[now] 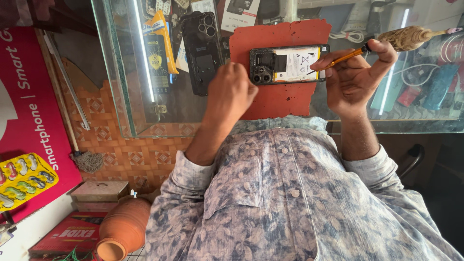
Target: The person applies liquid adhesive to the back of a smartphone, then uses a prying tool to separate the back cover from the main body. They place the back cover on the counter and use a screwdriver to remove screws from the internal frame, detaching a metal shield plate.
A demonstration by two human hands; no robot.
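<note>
Left hand (232,92) fist steadies an opened smartphone (288,64) (back removed) on a red mat (275,99) near the tabletop (415,126) edge; right hand (355,77) pinches a screwdriver (345,58) to it.

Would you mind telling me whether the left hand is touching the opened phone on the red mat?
Touching: the head view shows the left hand pressed against the camera end of the opened phone, with no gap visible between them.
</note>
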